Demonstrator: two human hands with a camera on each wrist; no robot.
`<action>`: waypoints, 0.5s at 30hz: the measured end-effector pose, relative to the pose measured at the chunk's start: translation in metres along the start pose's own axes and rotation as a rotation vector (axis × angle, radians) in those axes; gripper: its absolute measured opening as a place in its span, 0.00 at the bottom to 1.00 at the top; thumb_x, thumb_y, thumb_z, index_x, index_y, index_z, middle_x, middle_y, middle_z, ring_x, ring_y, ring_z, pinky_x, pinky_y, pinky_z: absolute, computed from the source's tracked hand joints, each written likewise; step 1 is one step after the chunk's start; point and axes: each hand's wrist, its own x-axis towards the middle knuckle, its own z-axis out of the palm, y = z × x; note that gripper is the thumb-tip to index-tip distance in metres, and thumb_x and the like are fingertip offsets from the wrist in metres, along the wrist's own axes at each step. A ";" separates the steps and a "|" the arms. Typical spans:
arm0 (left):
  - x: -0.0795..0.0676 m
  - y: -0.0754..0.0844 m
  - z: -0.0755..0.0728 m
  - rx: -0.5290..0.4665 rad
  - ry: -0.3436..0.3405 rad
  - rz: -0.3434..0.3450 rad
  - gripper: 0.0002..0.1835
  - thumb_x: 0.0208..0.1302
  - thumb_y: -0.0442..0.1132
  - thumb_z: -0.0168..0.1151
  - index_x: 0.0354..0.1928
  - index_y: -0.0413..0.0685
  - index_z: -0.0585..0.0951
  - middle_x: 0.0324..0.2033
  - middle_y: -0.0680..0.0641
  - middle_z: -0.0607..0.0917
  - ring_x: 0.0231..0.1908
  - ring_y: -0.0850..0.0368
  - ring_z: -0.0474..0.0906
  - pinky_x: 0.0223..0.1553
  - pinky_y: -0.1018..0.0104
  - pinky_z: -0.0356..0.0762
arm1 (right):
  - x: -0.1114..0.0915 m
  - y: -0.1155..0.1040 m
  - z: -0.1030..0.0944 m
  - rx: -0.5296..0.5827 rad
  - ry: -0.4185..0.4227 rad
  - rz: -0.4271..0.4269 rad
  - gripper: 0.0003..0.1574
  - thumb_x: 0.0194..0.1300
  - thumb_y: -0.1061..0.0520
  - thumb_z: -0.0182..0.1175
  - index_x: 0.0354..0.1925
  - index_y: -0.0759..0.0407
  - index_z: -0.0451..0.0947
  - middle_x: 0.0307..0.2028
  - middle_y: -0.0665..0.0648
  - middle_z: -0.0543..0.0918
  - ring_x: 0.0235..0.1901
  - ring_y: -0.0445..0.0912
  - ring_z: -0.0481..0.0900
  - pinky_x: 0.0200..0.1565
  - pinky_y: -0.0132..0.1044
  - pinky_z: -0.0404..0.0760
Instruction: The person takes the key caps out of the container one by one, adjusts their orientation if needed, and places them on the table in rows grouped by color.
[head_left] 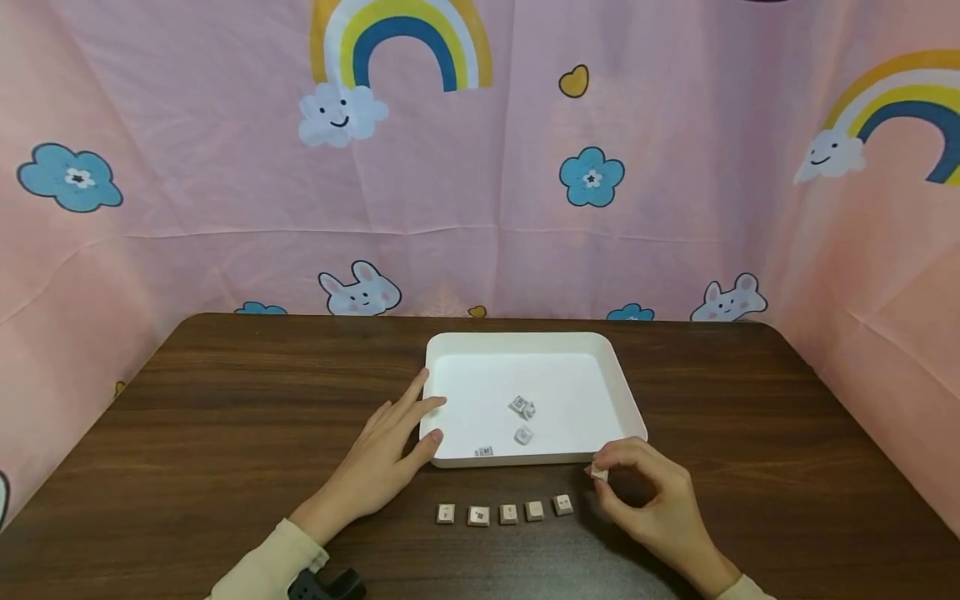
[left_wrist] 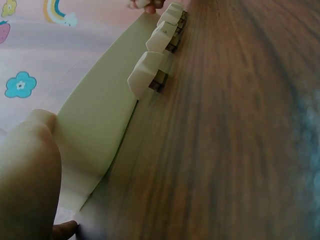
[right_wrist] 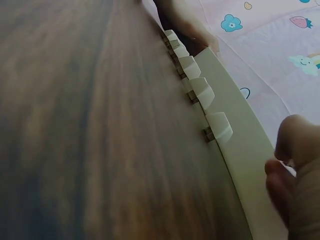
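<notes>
Where the right fingers point(head_left: 624, 452) meet, a keycap point(head_left: 599, 472) sits pinched.

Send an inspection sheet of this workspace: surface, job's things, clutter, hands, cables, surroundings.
Surface: dark wood-grain table.
Job's things: white tray with a few loose keys; row of five keys on the table in front.
Clutter: nothing seen.
Hands: left hand at the tray's left edge; right hand pinches another key near the front-right corner.
Cables: nothing seen.
Surroundings: pink printed cloth behind and both sides.
</notes>
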 end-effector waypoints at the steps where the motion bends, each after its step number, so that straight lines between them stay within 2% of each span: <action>1: 0.000 0.000 0.000 0.000 0.000 0.001 0.25 0.80 0.51 0.50 0.72 0.53 0.71 0.81 0.45 0.51 0.77 0.41 0.58 0.72 0.29 0.49 | -0.001 0.000 -0.001 -0.018 -0.004 -0.005 0.27 0.40 0.82 0.70 0.40 0.64 0.83 0.38 0.59 0.85 0.42 0.42 0.84 0.45 0.25 0.82; 6: 0.000 -0.001 0.001 0.003 -0.001 0.002 0.25 0.80 0.51 0.50 0.72 0.53 0.71 0.81 0.45 0.51 0.77 0.41 0.58 0.72 0.29 0.50 | -0.005 0.000 -0.005 -0.056 -0.032 0.006 0.29 0.39 0.81 0.73 0.40 0.61 0.84 0.38 0.58 0.86 0.43 0.43 0.84 0.51 0.24 0.80; 15: 0.000 -0.001 0.001 0.003 -0.001 0.005 0.25 0.80 0.51 0.50 0.72 0.52 0.71 0.81 0.45 0.51 0.77 0.41 0.57 0.72 0.29 0.50 | -0.008 -0.002 -0.007 -0.054 -0.106 0.057 0.32 0.41 0.81 0.74 0.43 0.57 0.85 0.40 0.57 0.88 0.44 0.42 0.86 0.50 0.24 0.81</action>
